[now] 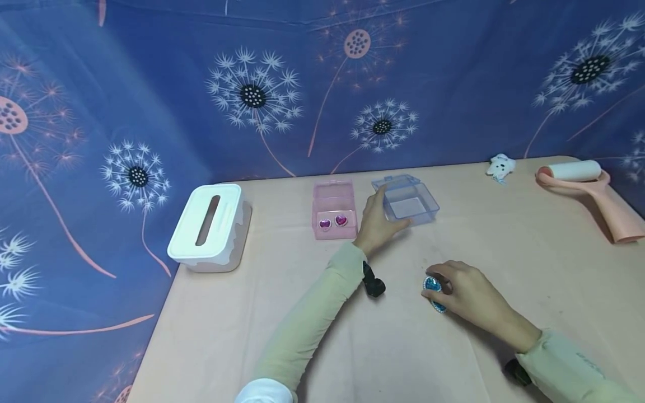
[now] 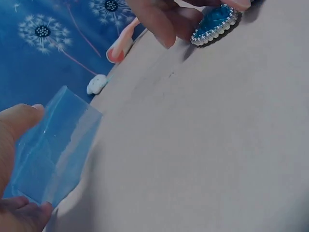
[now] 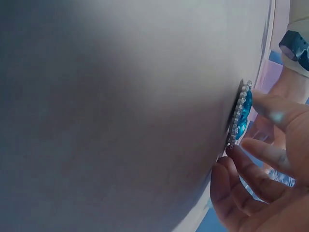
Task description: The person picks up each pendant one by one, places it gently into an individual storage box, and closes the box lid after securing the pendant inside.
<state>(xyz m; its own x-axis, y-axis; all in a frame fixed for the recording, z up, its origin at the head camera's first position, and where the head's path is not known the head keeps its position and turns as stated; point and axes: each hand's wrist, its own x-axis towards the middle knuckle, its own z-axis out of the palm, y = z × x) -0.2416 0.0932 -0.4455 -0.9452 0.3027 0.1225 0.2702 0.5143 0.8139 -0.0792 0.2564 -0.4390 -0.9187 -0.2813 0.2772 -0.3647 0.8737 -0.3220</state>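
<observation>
My left hand (image 1: 381,223) holds a clear blue plastic box (image 1: 428,214), its lid standing open at the back. In the left wrist view the thumb lies along one side of the blue box (image 2: 63,150) and the fingertips along the other. To the right and nearer the front, my right hand (image 1: 471,294) pinches a blue gem ornament (image 1: 431,284) low over the table. White beads edge the blue gem (image 2: 215,24) in the left wrist view. From the right wrist, the gem (image 3: 244,113) shows edge-on at the thumb and fingertips.
An open pink box (image 1: 334,193) with two pink heart gems (image 1: 341,220) stands just left of my left hand. Farther left is a white tissue box (image 1: 209,226). At the back right lie a small white figure (image 1: 501,166) and a peach-handled roller (image 1: 597,193).
</observation>
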